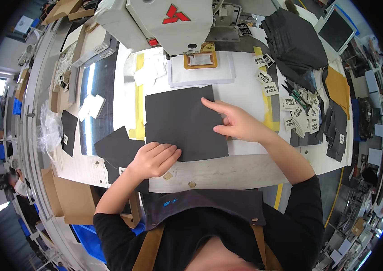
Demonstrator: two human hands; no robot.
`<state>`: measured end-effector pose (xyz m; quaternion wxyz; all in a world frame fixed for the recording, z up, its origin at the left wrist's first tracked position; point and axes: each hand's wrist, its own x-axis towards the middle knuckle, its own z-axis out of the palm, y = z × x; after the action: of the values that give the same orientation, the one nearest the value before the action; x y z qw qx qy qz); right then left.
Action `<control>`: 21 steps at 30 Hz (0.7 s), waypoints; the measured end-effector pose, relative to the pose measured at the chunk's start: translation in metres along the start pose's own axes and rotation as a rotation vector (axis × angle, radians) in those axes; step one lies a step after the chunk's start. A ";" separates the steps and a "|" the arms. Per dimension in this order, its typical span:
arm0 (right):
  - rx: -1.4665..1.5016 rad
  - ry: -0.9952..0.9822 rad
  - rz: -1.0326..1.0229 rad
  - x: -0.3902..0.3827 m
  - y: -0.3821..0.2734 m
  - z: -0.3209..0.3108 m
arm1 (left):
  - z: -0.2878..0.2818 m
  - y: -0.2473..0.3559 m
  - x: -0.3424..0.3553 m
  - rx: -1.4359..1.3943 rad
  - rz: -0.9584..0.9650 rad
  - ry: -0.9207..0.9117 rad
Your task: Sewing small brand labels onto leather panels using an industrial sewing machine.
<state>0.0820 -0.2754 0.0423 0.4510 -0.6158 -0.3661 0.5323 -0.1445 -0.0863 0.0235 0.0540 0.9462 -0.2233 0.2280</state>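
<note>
A flat, dark grey, nearly square panel (184,124) of fabric or sheet material lies on the white work surface in front of me. My left hand (154,160) is closed at its lower left corner, fingers curled over the near edge and thumb hidden. At the right edge rests my right hand (239,121), index finger stretched onto the panel and thumb apart from it. Beyond the panel, a metal-edged clamp frame (200,61) sits on a clear plate beneath the white sewing machine head (169,25).
Printed cloth labels (300,117) lie heaped at the right, with green-handled snips (297,97) among them. A stack of black pieces (293,45) stands behind. More dark panels (121,151) lie left of my left hand. A cardboard box (72,194) is below the table's left edge.
</note>
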 end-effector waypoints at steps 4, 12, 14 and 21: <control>-0.064 0.062 -0.058 -0.019 0.005 -0.012 | 0.000 -0.007 0.014 0.044 0.055 0.027; -0.193 0.181 -0.092 -0.031 0.017 -0.022 | 0.018 -0.064 0.102 -0.065 -0.269 -0.196; -0.169 0.222 -0.126 -0.031 0.022 -0.019 | 0.040 -0.086 0.111 -0.032 -0.274 -0.142; -0.151 0.295 -0.133 -0.032 0.021 -0.012 | 0.065 -0.107 0.129 -0.115 -0.282 -0.145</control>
<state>0.0876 -0.3140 0.0329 0.4864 -0.6938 -0.3750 0.3760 0.0324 -0.0550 0.0242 0.1236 0.9774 -0.1042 0.1362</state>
